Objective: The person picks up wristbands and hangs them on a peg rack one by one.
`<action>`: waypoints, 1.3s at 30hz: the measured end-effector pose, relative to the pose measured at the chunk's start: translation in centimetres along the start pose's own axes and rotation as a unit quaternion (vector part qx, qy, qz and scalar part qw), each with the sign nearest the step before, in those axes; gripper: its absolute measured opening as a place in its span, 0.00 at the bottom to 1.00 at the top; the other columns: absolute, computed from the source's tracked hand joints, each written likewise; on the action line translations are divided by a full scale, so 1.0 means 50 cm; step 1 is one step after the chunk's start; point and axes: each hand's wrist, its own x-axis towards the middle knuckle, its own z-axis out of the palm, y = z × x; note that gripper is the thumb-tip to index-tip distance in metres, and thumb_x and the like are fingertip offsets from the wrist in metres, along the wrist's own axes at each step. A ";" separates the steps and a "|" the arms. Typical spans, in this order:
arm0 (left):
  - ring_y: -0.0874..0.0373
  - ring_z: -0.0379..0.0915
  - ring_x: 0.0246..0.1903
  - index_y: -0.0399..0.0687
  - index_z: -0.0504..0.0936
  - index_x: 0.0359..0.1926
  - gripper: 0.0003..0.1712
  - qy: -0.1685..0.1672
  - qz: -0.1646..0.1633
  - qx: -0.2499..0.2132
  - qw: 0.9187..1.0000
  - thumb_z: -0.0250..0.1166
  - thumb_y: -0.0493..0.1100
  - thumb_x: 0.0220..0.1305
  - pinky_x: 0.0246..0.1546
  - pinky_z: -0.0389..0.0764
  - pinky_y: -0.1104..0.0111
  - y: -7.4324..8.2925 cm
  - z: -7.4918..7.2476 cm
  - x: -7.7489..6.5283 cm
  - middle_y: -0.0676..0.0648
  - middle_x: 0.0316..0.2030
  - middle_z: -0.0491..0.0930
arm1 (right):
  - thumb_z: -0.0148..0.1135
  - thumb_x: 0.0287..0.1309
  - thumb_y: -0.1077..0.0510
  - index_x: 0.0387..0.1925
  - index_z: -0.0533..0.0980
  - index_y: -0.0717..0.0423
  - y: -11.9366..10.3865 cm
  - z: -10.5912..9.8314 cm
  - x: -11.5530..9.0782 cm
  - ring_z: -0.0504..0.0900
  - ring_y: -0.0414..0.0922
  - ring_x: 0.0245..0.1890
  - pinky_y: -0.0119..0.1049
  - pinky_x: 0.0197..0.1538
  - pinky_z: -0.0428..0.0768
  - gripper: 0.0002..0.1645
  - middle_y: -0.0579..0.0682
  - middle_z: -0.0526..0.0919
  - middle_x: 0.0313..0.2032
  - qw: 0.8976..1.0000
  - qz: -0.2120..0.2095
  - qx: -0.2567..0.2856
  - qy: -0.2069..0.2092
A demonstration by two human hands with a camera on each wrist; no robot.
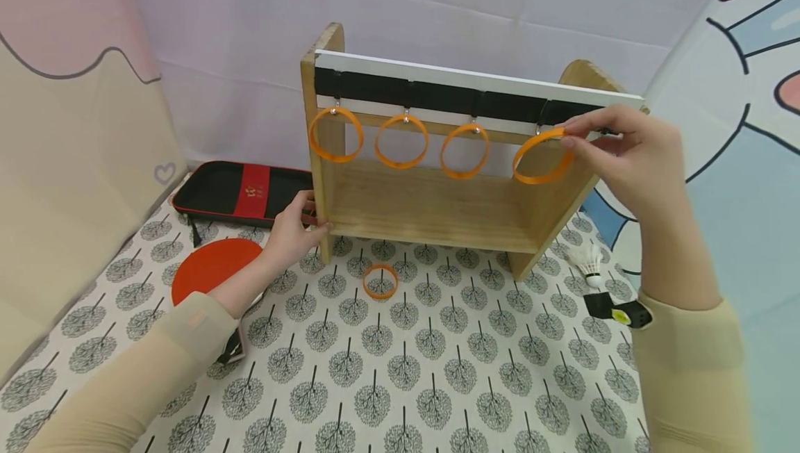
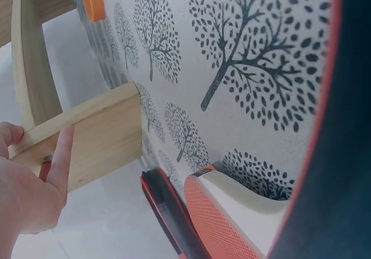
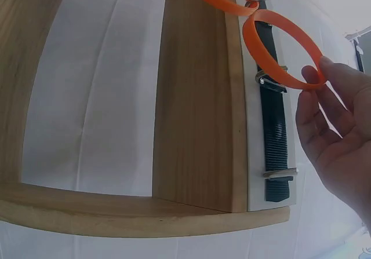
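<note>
A wooden rack (image 1: 431, 203) carries a white bar with a black strip and metal hooks across its top. Three orange rings hang from hooks: the left ring (image 1: 337, 159), the middle ring (image 1: 400, 166) and the third ring (image 1: 459, 175). My right hand (image 1: 644, 147) pinches another orange ring (image 1: 531, 180) by its right edge, between thumb and fingers. That ring lies right at a metal hook (image 3: 271, 76). Low on the rack's left side panel (image 1: 317, 182), my left hand (image 1: 294, 231) holds the edge, thumb in front and fingers around the outer face (image 2: 104, 137).
One more orange ring (image 1: 380, 296) lies on the tree-patterned cloth before the rack. At left are a black case (image 1: 209, 192) with a red band and a red paddle (image 1: 209, 269). A shuttlecock (image 1: 590, 269) and a black strap-like item (image 1: 600, 305) lie at right.
</note>
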 end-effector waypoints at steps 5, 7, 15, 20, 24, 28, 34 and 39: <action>0.46 0.77 0.41 0.45 0.61 0.64 0.34 0.000 0.002 -0.003 1.000 0.65 0.40 0.60 0.23 0.84 0.66 -0.003 0.002 -0.001 0.38 0.50 0.72 | 0.69 0.49 0.65 0.35 0.83 0.64 0.025 0.004 0.018 0.79 0.31 0.25 0.16 0.31 0.77 0.09 0.34 0.83 0.29 0.998 0.054 -0.031 -0.004; 0.46 0.77 0.41 0.45 0.61 0.64 0.34 0.001 0.003 -0.004 1.000 0.64 0.39 0.60 0.23 0.84 0.66 -0.004 0.002 -0.001 0.38 0.50 0.72 | 0.70 0.49 0.63 0.35 0.83 0.64 0.033 0.005 0.021 0.79 0.31 0.23 0.16 0.30 0.76 0.10 0.32 0.82 0.28 0.997 0.062 -0.041 -0.006; 0.46 0.77 0.41 0.45 0.61 0.64 0.34 0.002 0.005 -0.008 1.000 0.65 0.39 0.59 0.23 0.84 0.66 -0.004 0.001 -0.002 0.39 0.50 0.72 | 0.70 0.50 0.61 0.35 0.84 0.58 0.038 0.013 0.021 0.76 0.28 0.24 0.15 0.30 0.74 0.08 0.25 0.78 0.27 0.994 0.042 -0.098 -0.031; 0.46 0.77 0.41 0.44 0.61 0.64 0.34 0.003 0.003 -0.006 1.000 0.65 0.38 0.59 0.23 0.84 0.66 -0.005 0.001 -0.001 0.38 0.50 0.72 | 0.69 0.52 0.61 0.36 0.84 0.54 0.034 0.014 0.018 0.77 0.25 0.24 0.13 0.31 0.74 0.07 0.24 0.77 0.28 0.989 0.044 -0.127 -0.056; 0.45 0.77 0.41 0.44 0.61 0.64 0.34 0.005 0.008 -0.003 1.000 0.65 0.39 0.59 0.23 0.84 0.66 -0.004 0.001 0.000 0.37 0.50 0.72 | 0.69 0.50 0.65 0.35 0.83 0.57 0.036 0.014 0.016 0.77 0.26 0.29 0.14 0.33 0.74 0.08 0.30 0.81 0.32 0.991 0.010 -0.121 -0.052; 0.45 0.77 0.41 0.43 0.61 0.64 0.34 0.007 0.011 -0.003 1.000 0.65 0.39 0.59 0.22 0.84 0.66 -0.003 0.001 -0.001 0.37 0.50 0.72 | 0.70 0.45 0.70 0.32 0.83 0.62 0.030 0.012 0.013 0.79 0.27 0.34 0.16 0.36 0.76 0.09 0.40 0.85 0.37 0.994 -0.043 -0.093 -0.026; 0.45 0.77 0.41 0.44 0.61 0.64 0.34 0.005 0.010 -0.004 1.000 0.65 0.38 0.59 0.23 0.84 0.66 -0.002 0.002 -0.001 0.38 0.50 0.72 | 0.68 0.41 0.77 0.30 0.82 0.66 -0.006 0.013 0.000 0.81 0.29 0.36 0.19 0.37 0.78 0.11 0.42 0.86 0.36 0.992 -0.110 -0.059 -0.008; 0.45 0.77 0.41 0.44 0.61 0.64 0.33 0.004 0.007 -0.005 1.000 0.65 0.38 0.59 0.23 0.84 0.65 -0.002 0.002 0.001 0.38 0.50 0.72 | 0.69 0.35 0.80 0.30 0.81 0.69 -0.035 0.037 -0.017 0.82 0.32 0.36 0.23 0.37 0.78 0.15 0.52 0.86 0.34 0.990 -0.139 -0.004 -0.013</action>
